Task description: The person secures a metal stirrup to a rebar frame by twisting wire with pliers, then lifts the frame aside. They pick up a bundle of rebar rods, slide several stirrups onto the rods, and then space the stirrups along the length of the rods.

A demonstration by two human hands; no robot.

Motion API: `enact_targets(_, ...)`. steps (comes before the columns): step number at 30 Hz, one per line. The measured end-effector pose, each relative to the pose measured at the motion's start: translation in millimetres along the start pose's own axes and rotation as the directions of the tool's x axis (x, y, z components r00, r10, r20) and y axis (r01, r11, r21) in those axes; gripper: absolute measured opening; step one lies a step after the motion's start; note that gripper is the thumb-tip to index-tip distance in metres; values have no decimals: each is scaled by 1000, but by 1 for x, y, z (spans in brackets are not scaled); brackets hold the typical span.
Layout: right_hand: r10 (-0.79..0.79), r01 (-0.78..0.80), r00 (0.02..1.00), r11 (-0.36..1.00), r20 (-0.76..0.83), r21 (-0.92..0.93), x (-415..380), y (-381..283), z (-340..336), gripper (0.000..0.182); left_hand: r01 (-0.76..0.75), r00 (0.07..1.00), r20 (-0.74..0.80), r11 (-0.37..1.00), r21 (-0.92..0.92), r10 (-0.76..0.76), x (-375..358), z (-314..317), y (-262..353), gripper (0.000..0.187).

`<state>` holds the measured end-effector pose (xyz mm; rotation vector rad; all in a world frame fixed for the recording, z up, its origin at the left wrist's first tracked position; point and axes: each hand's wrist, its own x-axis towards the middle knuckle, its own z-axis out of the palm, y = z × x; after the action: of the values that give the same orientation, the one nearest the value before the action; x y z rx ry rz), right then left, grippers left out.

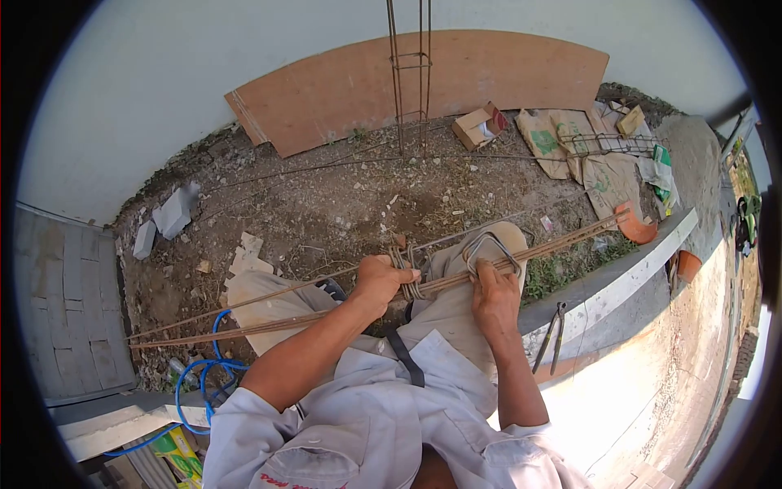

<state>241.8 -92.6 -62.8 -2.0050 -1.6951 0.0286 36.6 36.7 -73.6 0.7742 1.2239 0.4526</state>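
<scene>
Several long rusty steel bars (277,323) lie across my lap, running from the lower left to the upper right. My left hand (381,281) is closed round a bundle of bent wire stirrups (401,265) that hang around the bars. Farther right, my right hand (495,297) pinches a few more bent metal stirrups (486,246) at the bars, above my knee. Its fingertips are partly hidden behind the metal.
Pincers (551,338) lie on the concrete ledge (586,314) at the right. A blue hose (208,379) coils at the lower left. Upright bars (425,81) stand ahead before a plywood board (505,73). An open carton (471,130) and flattened sacks (607,183) lie beyond.
</scene>
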Motion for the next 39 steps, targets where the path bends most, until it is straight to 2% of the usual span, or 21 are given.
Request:
enact_targets(4, 8, -8, 1000, 1000, 6, 20, 1, -1, 0, 29, -5, 1000, -13, 1000, -23, 5, -11, -12, 5, 13)
enact_targets(10, 82, -87, 987, 996, 135, 25, 7, -3, -7, 24, 4, 997, -83, 1000, -28, -6, -27, -54, 5, 13)
enact_targets(16, 61, -63, 991, 998, 119, 17, 7, -4, -8, 22, 2, 994, -110, 1000, -12, -3, -53, -104, 11, 15)
enact_targets(19, 32, -32, 994, 999, 106, -1, 11, -5, -9, 17, 8, 986, -166, 998, -67, -19, -64, -116, 14, 9)
enact_targets(27, 62, -53, 993, 995, 100, -83, 27, -9, -13, 8, 16, 989, -142, 998, -66, -26, -70, -138, 11, 13)
enact_targets(30, 79, -64, 985, 992, 153, -105, 61, -5, -15, 11, 5, 994, -112, 999, -47, -11, -68, -139, 9, 16)
enact_targets(33, -104, 139, 953, 985, 285, -105, 99, 5, 12, 12, -4, 994, -112, 999, -37, 0, -70, -135, 10, 16)
enact_targets(36, -216, 257, 858, 966, 466, -26, 125, 8, 53, 14, -47, 991, -128, 998, -51, 40, -71, -131, 9, 13)
enact_targets(39, -113, 193, 713, 981, 692, -38, 142, 5, 77, 17, -59, 990, -130, 996, -74, 49, -72, -131, 7, 12)
